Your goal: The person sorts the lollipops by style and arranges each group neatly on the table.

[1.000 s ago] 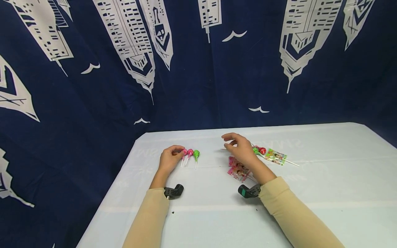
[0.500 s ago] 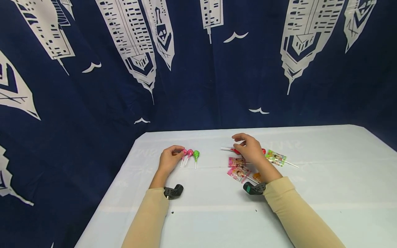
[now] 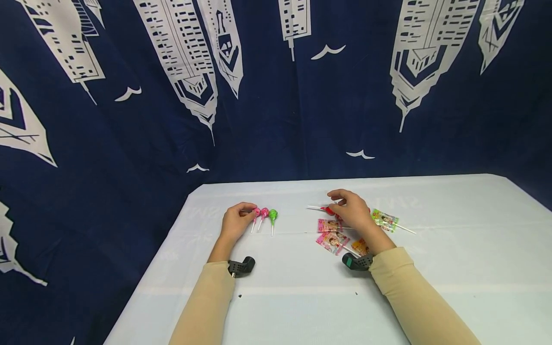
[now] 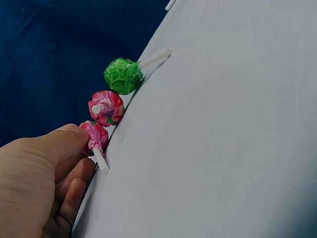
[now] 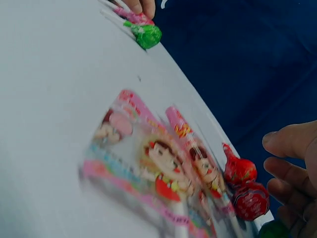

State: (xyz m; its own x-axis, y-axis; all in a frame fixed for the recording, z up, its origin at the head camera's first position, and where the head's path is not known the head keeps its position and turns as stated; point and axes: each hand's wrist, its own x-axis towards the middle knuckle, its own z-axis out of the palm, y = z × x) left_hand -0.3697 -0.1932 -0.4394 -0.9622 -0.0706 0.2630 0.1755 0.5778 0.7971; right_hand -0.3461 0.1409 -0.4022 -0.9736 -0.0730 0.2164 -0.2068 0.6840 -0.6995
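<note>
My left hand (image 3: 235,224) pinches the ball of the leftmost pink lollipop (image 4: 97,135), its stick pointing toward me. Right beside it lie a second pink lollipop (image 4: 108,106) and a green lollipop (image 4: 123,77) in a row. My right hand (image 3: 354,211) is over the other sweets, thumb and fingers parted and nothing held. In the right wrist view, its fingertips are close to a red lollipop (image 5: 240,168) and a darker red lollipop (image 5: 251,201); whether they touch is unclear. Part of another green lollipop (image 5: 274,230) shows at that view's bottom edge.
Nearer me than the right hand lie two flat pink-wrapped lollipops (image 3: 328,225) and an orange-wrapped one (image 3: 360,246), partly hidden by the wrist. A flat green-wrapped lollipop (image 3: 385,220) lies to the right. Behind the white table (image 3: 293,297) hangs a dark blue patterned cloth (image 3: 267,134).
My right hand has moved right, uncovering the red lollipop at its left and the orange wrapper, and covering the green ball it showed before. The left hand has stayed in place.
</note>
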